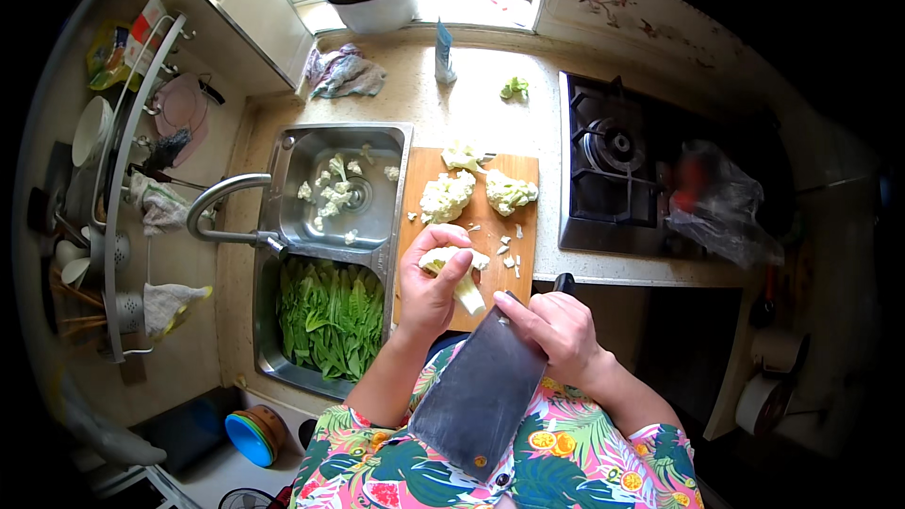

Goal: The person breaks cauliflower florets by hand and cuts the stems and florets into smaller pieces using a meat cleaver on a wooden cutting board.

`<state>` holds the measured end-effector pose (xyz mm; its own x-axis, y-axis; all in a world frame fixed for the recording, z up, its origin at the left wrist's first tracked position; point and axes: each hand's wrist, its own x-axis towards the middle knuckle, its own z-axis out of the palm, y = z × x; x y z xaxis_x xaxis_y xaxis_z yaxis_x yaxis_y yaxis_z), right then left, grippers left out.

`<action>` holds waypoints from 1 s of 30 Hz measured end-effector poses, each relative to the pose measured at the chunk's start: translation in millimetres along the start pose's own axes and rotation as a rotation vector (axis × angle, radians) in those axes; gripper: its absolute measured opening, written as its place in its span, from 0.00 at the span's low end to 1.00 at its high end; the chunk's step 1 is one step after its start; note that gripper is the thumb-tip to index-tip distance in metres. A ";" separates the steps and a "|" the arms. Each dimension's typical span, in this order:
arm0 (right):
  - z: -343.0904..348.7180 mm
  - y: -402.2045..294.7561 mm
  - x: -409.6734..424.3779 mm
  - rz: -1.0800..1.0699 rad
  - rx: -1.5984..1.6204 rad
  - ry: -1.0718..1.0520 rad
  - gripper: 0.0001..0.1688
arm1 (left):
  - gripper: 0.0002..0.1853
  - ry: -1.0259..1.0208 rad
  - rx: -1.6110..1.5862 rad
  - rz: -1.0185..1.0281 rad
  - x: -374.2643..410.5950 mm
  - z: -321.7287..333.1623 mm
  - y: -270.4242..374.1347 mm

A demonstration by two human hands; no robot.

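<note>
A cauliflower floret with a thick pale stem [467, 295] is pinched in my left hand [433, 284], above the near part of a wooden cutting board [412, 162]. My right hand [558, 336] grips a broad cleaver [483, 389], its index finger stretched along the blade. The blade hangs in front of the shirt, its corner near the stem. On the board lie a large cauliflower chunk [447, 196], a second chunk [510, 192] to its right and a pale piece [462, 157] behind them. Small trimmings [509, 261] are scattered at the board's right side.
Left of the board, one steel sink basin [297, 215] holds cut florets [336, 196]; the nearer basin holds green leafy vegetables [331, 318]. A curved faucet [212, 191] reaches over the sink. To the right is a gas stove [615, 215] with a clear plastic bag [735, 205] on it.
</note>
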<state>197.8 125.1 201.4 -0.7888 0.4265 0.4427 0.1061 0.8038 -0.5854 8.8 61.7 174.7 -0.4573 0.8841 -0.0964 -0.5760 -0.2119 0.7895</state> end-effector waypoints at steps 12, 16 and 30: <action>-1.2 -1.4 1.4 0.045 0.061 -0.038 0.31 | 0.09 -0.024 0.097 0.080 1.7 4.6 -0.9; -2.2 -1.0 0.6 0.053 0.066 -0.062 0.32 | 0.08 -0.022 0.149 0.110 2.8 5.1 -1.1; -4.5 -0.4 -0.7 0.083 0.078 -0.208 0.35 | 0.13 -0.022 0.242 0.155 5.9 11.2 0.3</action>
<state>201.0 126.4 204.4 -0.8878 0.3885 0.2466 0.1345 0.7316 -0.6684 13.6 71.6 181.2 -0.5112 0.8582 0.0473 -0.3210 -0.2417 0.9157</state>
